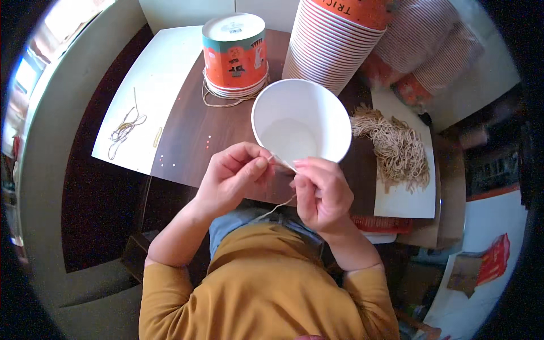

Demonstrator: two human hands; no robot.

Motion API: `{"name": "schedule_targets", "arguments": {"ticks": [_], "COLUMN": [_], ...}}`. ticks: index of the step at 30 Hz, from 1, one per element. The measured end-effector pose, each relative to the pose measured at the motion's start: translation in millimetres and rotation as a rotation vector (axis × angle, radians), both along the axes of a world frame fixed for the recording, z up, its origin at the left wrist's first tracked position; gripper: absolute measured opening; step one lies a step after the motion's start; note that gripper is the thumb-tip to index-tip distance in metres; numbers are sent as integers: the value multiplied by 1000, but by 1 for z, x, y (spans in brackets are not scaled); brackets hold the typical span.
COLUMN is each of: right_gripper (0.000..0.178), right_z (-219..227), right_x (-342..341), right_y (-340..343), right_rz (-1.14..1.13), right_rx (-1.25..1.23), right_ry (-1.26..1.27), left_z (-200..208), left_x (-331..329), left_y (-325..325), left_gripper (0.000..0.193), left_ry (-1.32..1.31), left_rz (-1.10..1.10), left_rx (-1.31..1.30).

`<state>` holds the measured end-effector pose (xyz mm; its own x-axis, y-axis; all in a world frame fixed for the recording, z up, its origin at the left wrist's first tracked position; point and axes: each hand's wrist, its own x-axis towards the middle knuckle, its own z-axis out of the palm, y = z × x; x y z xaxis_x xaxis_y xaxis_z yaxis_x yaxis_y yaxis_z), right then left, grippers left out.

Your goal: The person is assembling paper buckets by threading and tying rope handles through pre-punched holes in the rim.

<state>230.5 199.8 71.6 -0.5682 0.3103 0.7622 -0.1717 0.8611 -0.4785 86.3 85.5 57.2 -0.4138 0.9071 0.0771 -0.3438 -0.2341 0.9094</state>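
Between my hands a thin beige string (284, 164) is stretched short, at the near rim of a white paper bucket (334, 116). My left hand (233, 177) pinches the string between thumb and forefinger. On the other side my right hand (324, 191) also pinches it, fingers curled in. A loose tail of the string hangs below my right hand toward my lap. The bucket's mouth faces up toward me, and its white inside shows. Whether the string passes through the bucket's wall is hidden by my fingers.
Upside down at the back stands an orange and green printed bucket (235, 63), strings around its base. A tall stack of buckets (331, 48) rises beside it. Cut strings (399, 150) lie heaped at right; a few more strings (127, 130) lie on the left white board (161, 62).
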Motion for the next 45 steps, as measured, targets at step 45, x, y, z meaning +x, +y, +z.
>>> {"name": "schedule_targets", "arguments": {"ticks": [45], "right_gripper": [23], "right_z": [-40], "right_x": [-45], "right_y": [-16], "right_rz": [218], "right_rx": [-988], "right_ry": [-328], "left_z": [-46], "left_x": [18], "left_y": [-3], "left_gripper": [11], "left_ry": [-254], "left_rz": [488], "left_rx": [44]}}
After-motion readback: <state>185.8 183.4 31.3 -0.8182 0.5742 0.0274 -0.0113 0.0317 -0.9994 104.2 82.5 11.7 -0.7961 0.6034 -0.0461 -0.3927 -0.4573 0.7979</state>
